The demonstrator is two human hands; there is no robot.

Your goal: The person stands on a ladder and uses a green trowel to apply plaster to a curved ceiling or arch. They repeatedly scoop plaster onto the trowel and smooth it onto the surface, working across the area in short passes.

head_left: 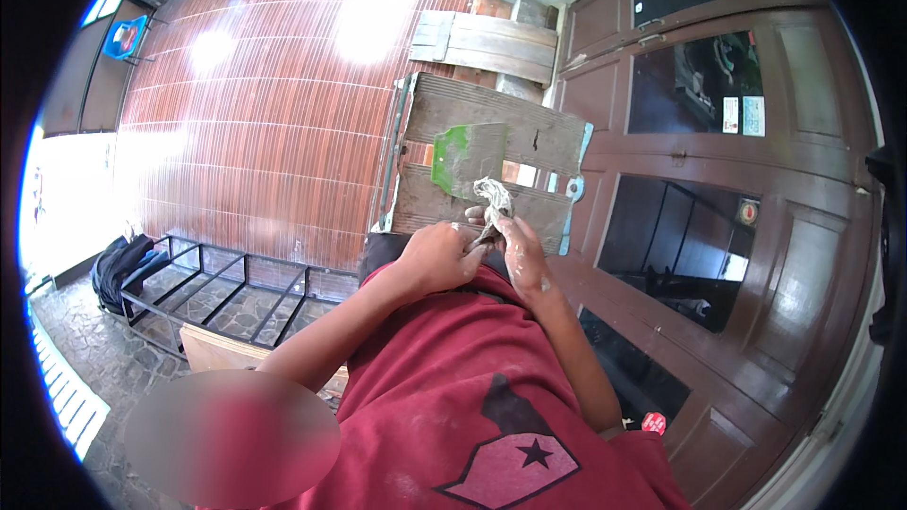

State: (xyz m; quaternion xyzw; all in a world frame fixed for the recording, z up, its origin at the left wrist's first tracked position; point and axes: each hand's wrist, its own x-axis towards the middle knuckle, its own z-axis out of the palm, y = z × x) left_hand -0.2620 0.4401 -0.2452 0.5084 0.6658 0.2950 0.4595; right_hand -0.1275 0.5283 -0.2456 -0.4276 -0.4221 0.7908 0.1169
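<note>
My right hand (521, 255) is closed round a bundle of whitish, stringy fibres (493, 193), its looped end sticking up past my fingers. My left hand (442, 255) is closed at the bundle's lower, greyish end, close against my right hand. Pale, wet-looking smears cover the fingers of both hands. Just beyond the bundle, a green board (455, 159) lies on a worn table (444, 99), much of it coated in grey paste. What my fingertips grip inside is partly hidden.
Brown panelled doors (675, 156) with dark glass stand close on my right. A black metal frame (246, 269) and a black bag (121, 269) are at the left. Wooden planks (501, 42) lie past the table. A blue chair (126, 38) stands far left.
</note>
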